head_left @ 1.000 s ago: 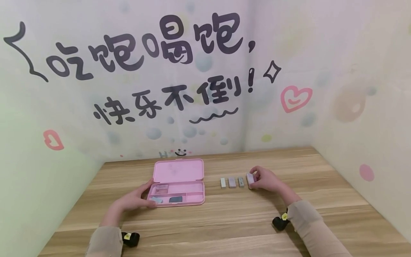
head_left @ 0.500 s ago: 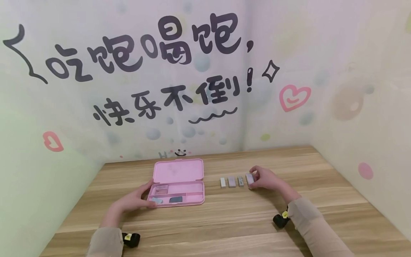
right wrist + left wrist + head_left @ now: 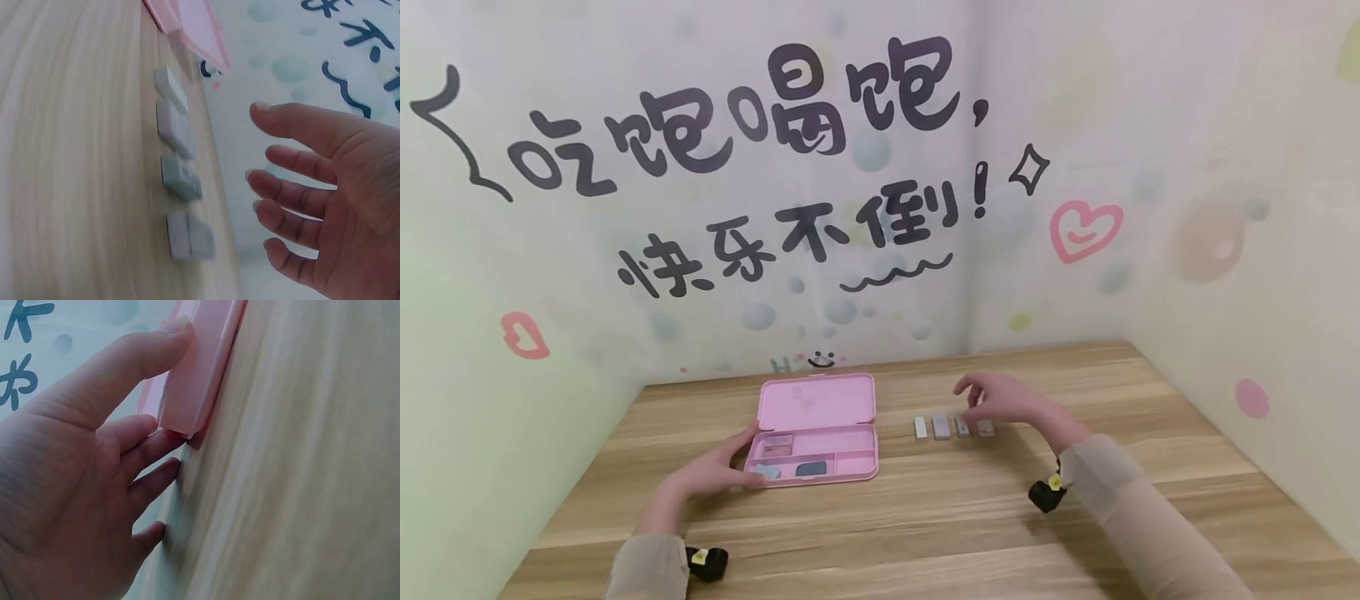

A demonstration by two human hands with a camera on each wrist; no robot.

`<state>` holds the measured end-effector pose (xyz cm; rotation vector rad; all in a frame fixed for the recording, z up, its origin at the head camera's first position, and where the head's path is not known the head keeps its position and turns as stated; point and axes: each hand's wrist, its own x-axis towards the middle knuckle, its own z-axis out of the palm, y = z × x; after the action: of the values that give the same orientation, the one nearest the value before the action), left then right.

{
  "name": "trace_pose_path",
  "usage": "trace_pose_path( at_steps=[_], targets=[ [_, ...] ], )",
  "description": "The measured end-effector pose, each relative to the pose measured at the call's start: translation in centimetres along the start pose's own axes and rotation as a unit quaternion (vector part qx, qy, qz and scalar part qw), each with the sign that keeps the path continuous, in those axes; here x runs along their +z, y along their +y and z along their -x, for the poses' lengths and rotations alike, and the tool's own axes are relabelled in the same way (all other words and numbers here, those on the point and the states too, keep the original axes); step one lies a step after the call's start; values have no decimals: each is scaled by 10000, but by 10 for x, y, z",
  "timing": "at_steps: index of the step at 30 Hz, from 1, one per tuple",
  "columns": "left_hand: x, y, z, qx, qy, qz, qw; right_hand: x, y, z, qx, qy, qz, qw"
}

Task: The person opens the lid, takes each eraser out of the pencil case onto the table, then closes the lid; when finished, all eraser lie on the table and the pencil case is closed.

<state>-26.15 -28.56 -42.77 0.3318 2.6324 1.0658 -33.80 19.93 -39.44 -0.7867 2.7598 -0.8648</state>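
Across the worktop (image 3: pixel 865 533), four rectangular erasers (image 3: pixel 942 427) lie right of the open pink pencil case (image 3: pixel 820 443), long axes pointing away from us. Our right hand (image 3: pixel 1011 400), the nearer, hovers over the row's right end, fingers loosely bent, holding nothing; our left hand (image 3: pixel 711 468) grips the case's left end.

1. Pink rectangular plastic case (image 3: pixel 831 442), left: hard, smooth, slight sheen on edges.
2. Small white oblong block (image 3: pixel 921 428), lilac oblong block (image 3: pixel 941 427), grey-green oblong block (image 3: pixel 181 179), lilac-grey oblong block (image 3: pixel 179 236), right of case: matt, smooth-looking, material unclear.
3. Light-brown wood-grain tabletop (image 3: pixel 850 533): smooth, low sheen; solid or laminate, can't tell.
4. White printed backdrop (image 3: pixel 1045 75), far: matt, softly creased, cloth-like.
5. Beige cloth sleeves (image 3: pixel 1150 508), near: matt, wrinkled.
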Motion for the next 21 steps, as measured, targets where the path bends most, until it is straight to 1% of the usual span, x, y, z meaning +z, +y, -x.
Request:
trace_pose_path(
  at_steps=[3, 7, 14, 17, 21],
  targets=[
    [0, -1, 1, -39, 13, -18, 10000, 7, -17, -12, -279, -264, -181, 9991],
    [1, -1, 1, -117, 42, -19, 9999, 22, -38, -30, -650, -537, -345, 9958],
    [1, -3, 0, -57, 93, -21, 9999, 50, -72, -60, -1146, -915, -500, 9879],
    [1, -4, -1, -77, 112, 33, 9999, 58, -87, -72, -1346, -1082, -499, 9837],
    [1, -3, -1, -33, 103, 42, 9999, 68, -106, -86, -1569, -1345, -340, 9778]
  ],
)
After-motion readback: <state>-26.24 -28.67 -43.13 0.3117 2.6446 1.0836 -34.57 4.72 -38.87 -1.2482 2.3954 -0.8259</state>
